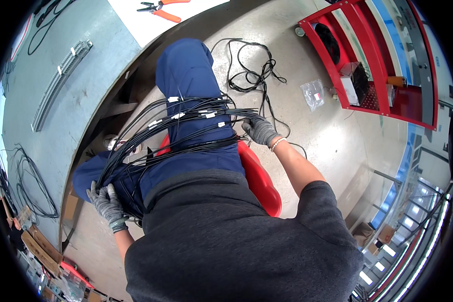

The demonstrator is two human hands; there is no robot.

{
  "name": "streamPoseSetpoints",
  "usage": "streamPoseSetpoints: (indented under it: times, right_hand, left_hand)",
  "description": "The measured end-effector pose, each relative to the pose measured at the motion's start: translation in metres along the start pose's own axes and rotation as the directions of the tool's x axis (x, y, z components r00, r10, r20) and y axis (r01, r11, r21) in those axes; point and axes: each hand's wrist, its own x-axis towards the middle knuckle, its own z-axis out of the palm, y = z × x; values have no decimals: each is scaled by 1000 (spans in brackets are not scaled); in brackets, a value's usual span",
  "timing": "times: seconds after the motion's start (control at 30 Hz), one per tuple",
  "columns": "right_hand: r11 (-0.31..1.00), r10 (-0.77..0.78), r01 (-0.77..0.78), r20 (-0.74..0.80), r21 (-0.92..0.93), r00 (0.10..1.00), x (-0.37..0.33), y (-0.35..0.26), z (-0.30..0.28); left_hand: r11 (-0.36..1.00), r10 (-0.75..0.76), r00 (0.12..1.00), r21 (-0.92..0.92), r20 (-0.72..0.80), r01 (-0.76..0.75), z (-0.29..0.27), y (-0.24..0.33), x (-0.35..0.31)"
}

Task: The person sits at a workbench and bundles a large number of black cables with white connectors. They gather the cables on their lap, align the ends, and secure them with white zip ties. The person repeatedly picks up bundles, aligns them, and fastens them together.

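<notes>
A bundle of thin black cables (136,138) with small white labels lies across my thighs, on blue trousers. My left hand (105,202), in a grey glove, has its fingers closed round the bundle's left end at my left knee. At the other side my right hand (260,131), gloved as well, grips the cable ends beside my right thigh. Between the hands the cables fan out into several loose strands. My fingers partly hide both gripped ends.
Curving along the left is a grey workbench (98,75) with a slotted metal rail (60,85), a loose cable coil (35,186) and orange-handled pliers (161,9). Tangled black cable (254,75) and a plastic bag (313,94) lie on the floor. A red cart (337,55) stands far right. I sit on a red stool (261,181).
</notes>
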Motion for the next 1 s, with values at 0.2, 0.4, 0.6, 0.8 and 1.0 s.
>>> streamPoseSetpoints:
  times: [0.2,0.4,0.6,0.8,1.0]
  right_hand:
    - [998,0,16,248,-61,969,-1,35,20]
    - [986,-31,-40,410,163,911,5,37,2]
    - [945,-143,33,323,324,935,2,44,-4]
    - [994,0,-62,550,95,835,9,-4,-8]
    - [961,-177,60,430,271,885,20,44,-14]
  left_hand:
    - [1000,-10,1000,-2,8,10,-1,2,1]
    - [1000,-1,1000,31,12,1,0,-4,0]
    - [999,24,1000,31,1,-24,0,-1,2]
    - [999,17,1000,37,-2,-17,3,-5,-1]
    - [999,14,1000,42,-2,-14,2,0,2]
